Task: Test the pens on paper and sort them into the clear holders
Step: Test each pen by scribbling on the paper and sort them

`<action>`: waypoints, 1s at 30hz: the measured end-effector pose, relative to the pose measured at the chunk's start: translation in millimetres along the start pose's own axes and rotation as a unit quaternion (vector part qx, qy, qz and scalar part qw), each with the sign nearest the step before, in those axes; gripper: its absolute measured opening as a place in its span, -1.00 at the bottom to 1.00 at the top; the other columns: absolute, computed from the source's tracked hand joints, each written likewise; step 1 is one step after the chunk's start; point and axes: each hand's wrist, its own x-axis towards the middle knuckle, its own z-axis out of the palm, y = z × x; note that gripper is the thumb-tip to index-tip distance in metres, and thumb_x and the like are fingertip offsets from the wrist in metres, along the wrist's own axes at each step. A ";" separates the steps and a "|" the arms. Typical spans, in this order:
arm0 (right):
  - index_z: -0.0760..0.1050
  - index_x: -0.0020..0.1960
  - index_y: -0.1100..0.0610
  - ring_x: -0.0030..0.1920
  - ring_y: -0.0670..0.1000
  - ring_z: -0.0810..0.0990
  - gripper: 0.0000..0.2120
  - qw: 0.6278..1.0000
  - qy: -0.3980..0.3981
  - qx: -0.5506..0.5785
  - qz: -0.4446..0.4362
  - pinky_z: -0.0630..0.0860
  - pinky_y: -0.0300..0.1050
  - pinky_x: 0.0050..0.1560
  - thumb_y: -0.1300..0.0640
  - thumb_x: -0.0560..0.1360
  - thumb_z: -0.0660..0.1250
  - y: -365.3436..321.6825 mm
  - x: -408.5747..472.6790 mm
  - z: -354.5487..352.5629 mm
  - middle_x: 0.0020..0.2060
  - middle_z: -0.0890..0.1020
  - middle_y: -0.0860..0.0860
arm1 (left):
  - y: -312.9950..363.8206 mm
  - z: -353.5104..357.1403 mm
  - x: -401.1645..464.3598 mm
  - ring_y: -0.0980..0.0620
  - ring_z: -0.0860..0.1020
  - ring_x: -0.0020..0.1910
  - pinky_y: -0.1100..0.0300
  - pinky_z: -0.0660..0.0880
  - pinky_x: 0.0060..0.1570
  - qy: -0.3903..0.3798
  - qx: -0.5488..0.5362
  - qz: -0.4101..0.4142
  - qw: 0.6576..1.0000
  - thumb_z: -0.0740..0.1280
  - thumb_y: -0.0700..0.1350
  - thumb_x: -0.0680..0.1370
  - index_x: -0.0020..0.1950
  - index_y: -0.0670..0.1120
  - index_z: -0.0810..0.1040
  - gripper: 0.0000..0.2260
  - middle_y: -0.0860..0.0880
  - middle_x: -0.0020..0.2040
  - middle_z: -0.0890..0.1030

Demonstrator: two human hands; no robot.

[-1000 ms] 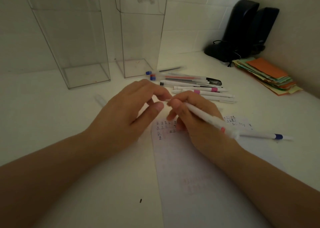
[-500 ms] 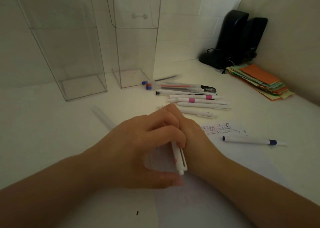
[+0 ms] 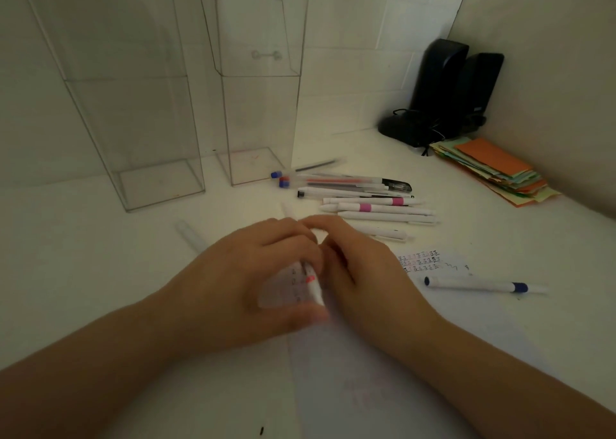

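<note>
My left hand is curled around a white pen with a red band, which points toward me over the sheet of paper. My right hand presses against the left, its fingertips meeting the left fingers above the pen; whether it grips the pen is hidden. Small scribbles mark the paper's far edge. Two tall clear holders stand at the back, one on the left and one to its right, both without pens. Several loose pens lie in a row beyond my hands.
A white pen with a blue band lies on the paper to the right. A translucent tube rests left of my hands. Black speakers and a stack of coloured paper fill the back right corner.
The pen was in my right hand, tip down over the scribbles. It has swung round to point toward me and now sits under my left hand's fingers. Both hands have closed together.
</note>
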 end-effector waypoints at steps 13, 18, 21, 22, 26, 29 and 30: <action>0.46 0.20 0.02 0.15 0.03 0.42 -0.75 0.964 0.047 -0.248 0.083 0.24 -0.10 0.14 0.09 0.53 0.21 27.8 4.7 -20.2 0.10 0.51 -0.01 | -20.2 2.4 -1.8 0.14 0.33 -0.12 0.19 0.14 -0.05 0.086 0.129 -0.245 0.957 -0.08 0.33 0.43 -0.53 0.11 0.41 -0.50 0.18 -0.23 0.49; 0.57 0.08 0.08 0.04 0.03 0.51 -0.81 0.970 0.068 -0.230 0.027 0.34 -0.13 -0.01 0.17 0.52 0.24 29.6 6.6 -14.7 -0.07 0.57 0.01 | -18.0 2.3 -1.2 0.09 0.37 -0.15 0.24 0.09 -0.06 0.099 0.175 -0.208 0.957 0.05 0.19 0.45 -0.39 0.12 0.42 -0.69 0.17 -0.24 0.48; 0.53 0.03 0.00 -0.17 -0.17 0.47 -0.85 0.987 0.152 0.001 0.048 0.39 -0.38 -0.17 0.18 0.54 0.24 12.3 8.7 -24.1 -0.19 0.52 -0.08 | -9.2 0.9 1.5 0.08 0.38 -0.12 0.19 0.20 -0.08 0.126 0.156 -0.135 0.970 0.15 0.08 0.47 -0.15 0.03 0.49 -0.81 0.12 -0.16 0.50; 0.51 0.01 -0.03 -0.24 -0.18 0.49 -0.84 0.976 0.167 0.120 0.066 0.42 -0.39 -0.22 0.20 0.53 0.23 4.8 9.3 -28.8 -0.23 0.52 -0.08 | -6.1 0.8 1.8 0.09 0.38 -0.09 0.19 0.24 -0.06 0.125 0.146 -0.112 0.975 0.17 0.07 0.47 -0.07 0.04 0.47 -0.84 0.12 -0.13 0.50; 0.55 0.04 0.03 -0.35 -0.12 0.54 -0.76 0.848 0.097 0.499 0.152 0.53 -0.30 -0.29 0.25 0.49 0.20 -11.3 8.3 -34.2 -0.25 0.55 0.05 | 3.5 2.9 1.1 0.14 0.36 0.00 0.23 0.31 0.00 0.093 0.099 -0.066 0.988 0.20 0.16 0.45 0.20 0.10 0.33 -0.65 0.15 -0.01 0.46; 0.59 0.06 0.11 -0.14 -0.03 0.60 -0.68 0.777 0.000 0.598 0.199 0.59 -0.23 -0.15 0.32 0.39 0.21 -11.3 7.1 -27.3 -0.02 0.60 0.15 | 3.2 6.3 0.3 0.08 0.34 0.10 0.17 0.35 0.07 0.048 0.108 -0.056 0.991 0.16 0.29 0.43 0.31 0.14 0.25 -0.50 0.15 0.14 0.38; 0.58 0.09 0.15 -0.10 0.01 0.60 -0.65 0.764 -0.023 0.613 0.203 0.60 -0.18 -0.08 0.33 0.36 0.21 -10.8 6.8 -24.5 -0.01 0.59 0.17 | 2.2 7.1 0.5 0.09 0.34 0.12 0.16 0.34 0.09 0.033 0.109 -0.057 0.992 0.15 0.33 0.42 0.32 0.15 0.24 -0.47 0.17 0.15 0.39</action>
